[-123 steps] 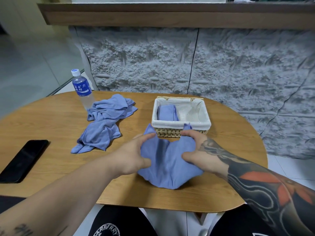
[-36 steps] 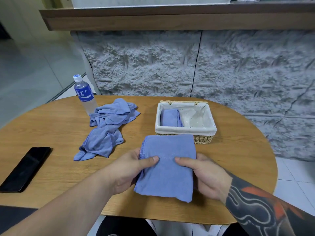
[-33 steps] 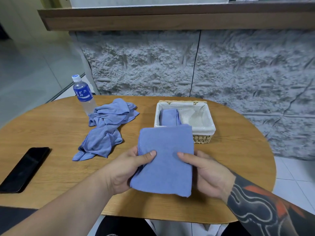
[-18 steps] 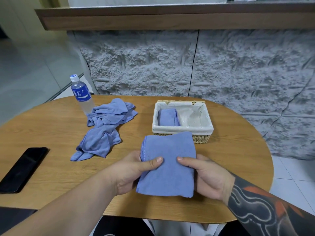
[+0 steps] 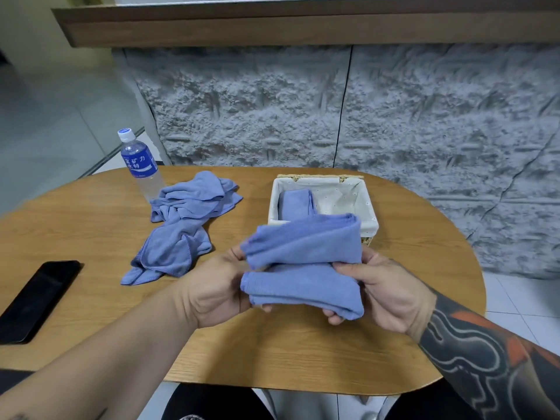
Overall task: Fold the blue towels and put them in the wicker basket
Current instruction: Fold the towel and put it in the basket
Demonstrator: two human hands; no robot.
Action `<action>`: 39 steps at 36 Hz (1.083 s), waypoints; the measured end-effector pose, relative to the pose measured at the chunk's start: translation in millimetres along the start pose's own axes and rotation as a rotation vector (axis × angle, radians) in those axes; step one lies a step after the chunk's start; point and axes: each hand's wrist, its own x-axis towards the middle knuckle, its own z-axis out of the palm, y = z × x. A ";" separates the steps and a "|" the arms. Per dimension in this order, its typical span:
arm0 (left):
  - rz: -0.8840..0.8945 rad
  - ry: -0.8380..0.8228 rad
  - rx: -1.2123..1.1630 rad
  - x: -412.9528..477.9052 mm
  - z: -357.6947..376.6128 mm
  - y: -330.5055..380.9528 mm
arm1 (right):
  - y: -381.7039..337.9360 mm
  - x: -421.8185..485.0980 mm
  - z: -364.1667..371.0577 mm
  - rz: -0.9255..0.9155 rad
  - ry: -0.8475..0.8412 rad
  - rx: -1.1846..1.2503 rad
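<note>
Maybe halfway, tbh: one folded towel [image 5: 295, 204] is tucked in the wicker basket [image 5: 368, 204] at 12 o'clock, a second towel [image 5: 303, 268] is gripped at its ends by left hand [image 5: 212, 286] and right hand [image 5: 388, 292] at the basket's 6 o'clock, and the 10 o'clock heap [image 5: 181, 225] is left unfolded.

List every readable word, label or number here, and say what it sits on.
"矿力" over "水特": white characters on the blue label of the water bottle; any finer print is too small to read.
Phone: dark screen, no text.
Clothing print at the bottom edge: cut off, unreadable.
</note>
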 end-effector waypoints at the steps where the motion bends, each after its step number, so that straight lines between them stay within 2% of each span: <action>1: 0.008 -0.035 -0.013 -0.8 2.1 0.6 | -0.2 -0.8 0.3 -0.008 -0.007 -0.004; 8: -0.019 -0.173 -0.017 -1.0 -2.9 -4.8 | 8.6 -2.8 -15.6 -0.003 -0.046 0.007; 13: -0.105 -0.247 -0.023 -4.6 -5.5 0.5 | 3.6 -1.3 -28.6 0.037 -0.170 0.027; 16: -0.165 -0.340 -0.091 -2.8 -8.5 7.4 | -4.3 2.3 -38.9 0.056 -0.233 0.134; 17: -0.175 -0.313 -0.082 -3.2 -6.4 10.2 | -6.7 3.7 -41.5 0.059 -0.217 0.161; 19: -0.145 -0.147 0.039 -1.0 1.2 7.5 | -8.6 7.7 -45.8 0.067 -0.148 0.147; 21: -0.018 0.047 0.168 4.4 11.4 -2.3 | -10.3 13.2 -41.0 0.063 -0.024 0.114; 24: 0.195 0.178 0.407 16.1 21.9 -21.9 | -10.0 24.4 -24.2 -0.043 0.214 0.155; 27: 0.327 0.324 0.410 27.5 32.7 -33.8 | -12.2 37.2 -18.5 -0.141 0.330 0.243; 30: 0.431 0.459 0.372 34.2 49.2 -37.1 | -19.6 44.2 -3.6 -0.151 0.379 0.289; 35: 0.536 0.568 0.432 48.6 63.3 -39.2 | -28.1 51.7 23.6 -0.066 0.317 0.260; 39: 0.545 0.521 0.471 54.6 64.1 -38.1 | -35.1 67.3 23.2 -0.110 0.461 0.115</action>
